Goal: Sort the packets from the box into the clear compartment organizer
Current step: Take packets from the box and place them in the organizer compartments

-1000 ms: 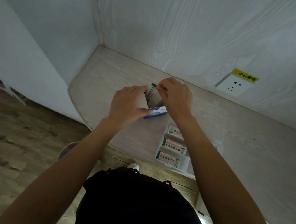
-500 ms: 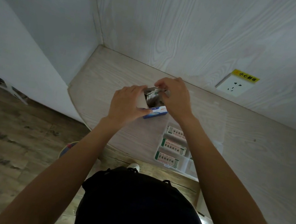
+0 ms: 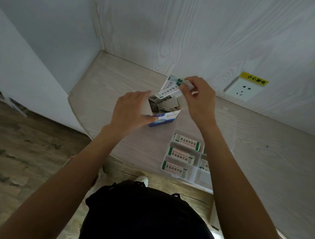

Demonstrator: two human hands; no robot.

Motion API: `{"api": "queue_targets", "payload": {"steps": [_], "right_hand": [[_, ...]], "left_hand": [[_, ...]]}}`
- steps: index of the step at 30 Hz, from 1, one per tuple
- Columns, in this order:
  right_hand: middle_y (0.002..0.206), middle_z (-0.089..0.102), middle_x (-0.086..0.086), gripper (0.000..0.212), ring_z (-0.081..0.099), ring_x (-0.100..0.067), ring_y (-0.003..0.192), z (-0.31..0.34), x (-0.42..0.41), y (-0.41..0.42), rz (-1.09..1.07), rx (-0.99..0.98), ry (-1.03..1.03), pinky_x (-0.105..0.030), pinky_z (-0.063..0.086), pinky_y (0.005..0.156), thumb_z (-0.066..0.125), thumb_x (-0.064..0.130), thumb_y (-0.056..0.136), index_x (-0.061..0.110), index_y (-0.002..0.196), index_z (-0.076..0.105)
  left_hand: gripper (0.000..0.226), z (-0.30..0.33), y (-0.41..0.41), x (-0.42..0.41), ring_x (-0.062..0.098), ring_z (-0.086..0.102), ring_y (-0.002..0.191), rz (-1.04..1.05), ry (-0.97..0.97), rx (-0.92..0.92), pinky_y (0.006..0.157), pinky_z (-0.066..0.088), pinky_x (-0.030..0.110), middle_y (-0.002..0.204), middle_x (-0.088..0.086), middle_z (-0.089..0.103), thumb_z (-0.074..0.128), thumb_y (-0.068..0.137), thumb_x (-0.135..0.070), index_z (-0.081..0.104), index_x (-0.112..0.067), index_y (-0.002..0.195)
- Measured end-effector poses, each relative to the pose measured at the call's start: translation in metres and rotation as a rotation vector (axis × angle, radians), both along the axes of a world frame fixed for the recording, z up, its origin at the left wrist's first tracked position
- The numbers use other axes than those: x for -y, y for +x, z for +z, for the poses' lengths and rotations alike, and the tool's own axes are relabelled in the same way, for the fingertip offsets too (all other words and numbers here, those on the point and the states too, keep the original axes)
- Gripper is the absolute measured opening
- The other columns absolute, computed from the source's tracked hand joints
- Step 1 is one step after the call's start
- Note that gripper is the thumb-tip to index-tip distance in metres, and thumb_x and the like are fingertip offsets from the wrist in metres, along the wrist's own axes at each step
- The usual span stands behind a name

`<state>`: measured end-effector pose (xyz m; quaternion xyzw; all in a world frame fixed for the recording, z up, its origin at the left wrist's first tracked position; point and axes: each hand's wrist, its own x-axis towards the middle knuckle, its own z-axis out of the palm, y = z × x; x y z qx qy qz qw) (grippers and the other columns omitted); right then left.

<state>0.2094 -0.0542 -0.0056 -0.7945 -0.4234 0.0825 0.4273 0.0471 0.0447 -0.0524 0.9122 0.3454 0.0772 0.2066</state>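
Packets, white with green print (image 3: 170,89), pinched by right hand (image 3: 200,101) over blue-and-white cardboard box (image 3: 164,118) gripped by left hand (image 3: 131,111); several filed in clear compartment organizer (image 3: 193,176), more left inside

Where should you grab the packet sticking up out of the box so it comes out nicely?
Pinch the packet at its top end with finger and thumb, coming from above, as the right hand does. Only that end stands clear of the box; the lower end reaches the open mouth among other packets. The left hand steadies the box's side.
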Motion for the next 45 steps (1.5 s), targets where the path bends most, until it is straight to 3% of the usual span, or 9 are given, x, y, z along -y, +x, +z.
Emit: {"api": "queue_targets", "payload": {"steps": [3,8,12,15,21,27,30,35,45], "right_hand": [[0.077,0.061,0.006,0.004,0.052,-0.003,0.065,0.001,0.008,0.005,-0.117,-0.253,0.064,-0.016,0.043,0.058,0.058,0.016,0.091,0.015,0.088,0.06],[0.074,0.062,0.004,0.004,0.054,-0.008,0.062,0.014,0.032,0.001,-0.141,-0.515,0.124,-0.024,0.045,0.055,0.058,0.013,0.091,0.012,0.089,0.061],[0.078,0.063,0.002,0.007,0.054,-0.007,0.061,0.022,0.056,-0.007,-0.097,-0.549,0.08,-0.021,0.046,0.054,0.058,0.013,0.091,0.009,0.095,0.063],[0.073,0.062,0.002,0.005,0.052,-0.003,0.056,0.026,0.078,-0.01,-0.122,-0.562,0.087,-0.019,0.046,0.053,0.06,0.013,0.09,0.011,0.093,0.063],[0.058,0.06,0.01,0.006,0.046,-0.004,0.044,0.021,0.129,-0.009,-0.354,-0.688,0.183,-0.016,0.04,0.043,0.067,0.01,0.085,0.016,0.085,0.065],[0.072,0.068,0.001,0.014,0.067,-0.015,0.067,-0.001,0.186,-0.006,-0.48,-0.72,0.214,-0.028,0.055,0.07,0.06,0.019,0.091,0.014,0.079,0.066],[0.079,0.065,0.004,0.004,0.067,-0.012,0.072,-0.022,0.213,-0.002,-0.479,-0.608,0.049,-0.023,0.055,0.068,0.062,0.01,0.088,0.012,0.085,0.063],[0.091,0.063,0.006,0.033,0.064,-0.009,0.075,-0.044,0.226,0.006,-0.374,-0.431,-0.228,-0.018,0.053,0.07,0.07,0.007,0.081,0.019,0.108,0.055],[0.08,0.069,0.009,0.025,0.066,-0.013,0.078,-0.065,0.203,0.013,-0.199,-0.204,-0.37,-0.036,0.052,0.077,0.063,0.013,0.084,0.021,0.108,0.059]], "left_hand": [[0.088,0.008,0.001,0.002,0.025,0.037,0.131,0.014,-0.033,0.078,0.106,0.03,0.038,0.142,0.007,0.043,0.064,0.073,-0.061,0.035,-0.011,0.14],[0.058,0.057,0.017,0.017,0.012,0.033,0.132,0.019,-0.265,0.411,0.104,0.03,0.024,0.146,0.0,0.038,0.052,0.092,-0.043,0.034,-0.018,0.142],[0.043,0.08,0.038,0.028,0.001,0.053,0.107,-0.155,-0.536,0.332,0.082,0.045,0.009,0.131,-0.002,0.053,0.044,0.097,-0.035,0.039,-0.021,0.138],[0.03,0.076,0.048,0.042,-0.002,0.059,0.074,-0.289,-0.556,0.27,0.057,0.05,0.016,0.1,-0.002,0.063,0.044,0.098,-0.032,0.052,-0.018,0.122],[0.026,0.052,0.067,0.087,0.019,0.063,0.091,-0.157,-0.986,0.358,0.065,0.057,0.023,0.105,0.01,0.062,0.046,0.097,-0.018,0.054,-0.005,0.118],[0.013,0.023,0.052,0.11,0.008,0.065,0.069,-0.038,-1.072,0.325,0.068,0.055,0.025,0.086,-0.005,0.068,0.05,0.096,-0.018,0.059,-0.016,0.104],[0.01,0.011,0.041,0.123,0.007,0.06,0.063,0.018,-1.086,0.295,0.063,0.053,0.023,0.077,-0.005,0.067,0.052,0.094,-0.015,0.061,-0.014,0.098],[0.012,0.004,0.031,0.139,0.006,0.061,0.063,0.042,-1.116,0.231,0.061,0.053,0.021,0.085,0.001,0.066,0.05,0.096,-0.013,0.056,-0.014,0.106],[0.022,0.006,0.028,0.152,0.013,0.062,0.071,0.159,-1.117,0.219,0.061,0.053,0.02,0.098,0.007,0.065,0.042,0.099,-0.015,0.054,-0.009,0.116]]}}
